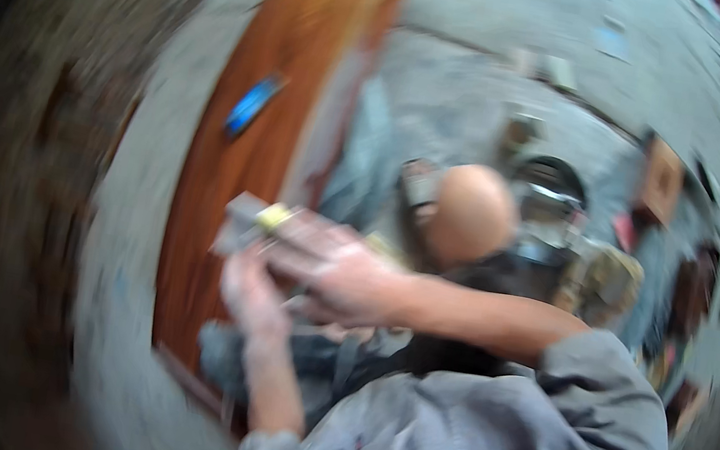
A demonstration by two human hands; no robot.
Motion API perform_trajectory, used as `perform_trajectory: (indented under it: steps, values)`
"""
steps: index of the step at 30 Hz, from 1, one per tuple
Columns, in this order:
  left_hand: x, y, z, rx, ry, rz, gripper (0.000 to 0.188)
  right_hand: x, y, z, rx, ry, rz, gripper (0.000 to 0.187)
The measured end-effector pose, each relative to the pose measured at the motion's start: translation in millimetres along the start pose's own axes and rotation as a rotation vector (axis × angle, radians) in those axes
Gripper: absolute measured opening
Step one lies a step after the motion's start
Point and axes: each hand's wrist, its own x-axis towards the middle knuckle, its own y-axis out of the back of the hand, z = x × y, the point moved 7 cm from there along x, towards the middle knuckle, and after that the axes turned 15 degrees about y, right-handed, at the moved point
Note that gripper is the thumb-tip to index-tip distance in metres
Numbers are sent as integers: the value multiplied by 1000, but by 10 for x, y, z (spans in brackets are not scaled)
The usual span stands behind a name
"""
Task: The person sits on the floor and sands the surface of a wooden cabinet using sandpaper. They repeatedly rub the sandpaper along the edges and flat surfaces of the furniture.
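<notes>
One shirt (487,434) sits nearest; one left hand (256,295), one right hand (345,272) grip one block (251,213).

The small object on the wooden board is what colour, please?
The object is blue; head view shows it best.

Under pale, even light, a grey concrete floor (479,8), crossed on the far side by a dark seam (610,120), meets blurred brown ground (27,125) along the left.

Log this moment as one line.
right hand: holding grey object with yellow patch | left hand: at it, grip blurred | nearby: reddish-brown wooden board, blue object on top
</notes>
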Motion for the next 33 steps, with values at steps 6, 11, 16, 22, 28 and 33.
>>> perform_trajectory:
  steps: [6, 11, 16, 22, 28, 33]
  values:
    - [62, -10, -239, -242, 17, -316, 37, -153, -121, 495, 376, -630, 71, 38]
    - [-93, 63, -407, -144, 52, -266, 34, -330, -352, 625, 604, -753, -23, 39]
    - [-81, 56, -631, -148, 105, -308, 36, -578, -520, 719, 730, -927, -45, 37]
    - [-62, 118, -750, -98, 116, -312, 35, -603, -636, 778, 722, -900, -57, 34]
    - [-25, 143, -756, 73, -4, -237, 33, -636, -604, 789, 651, -949, -69, 34]
    - [13, 75, -901, 53, 40, -291, 33, -664, -529, 859, 626, -919, 130, 33]
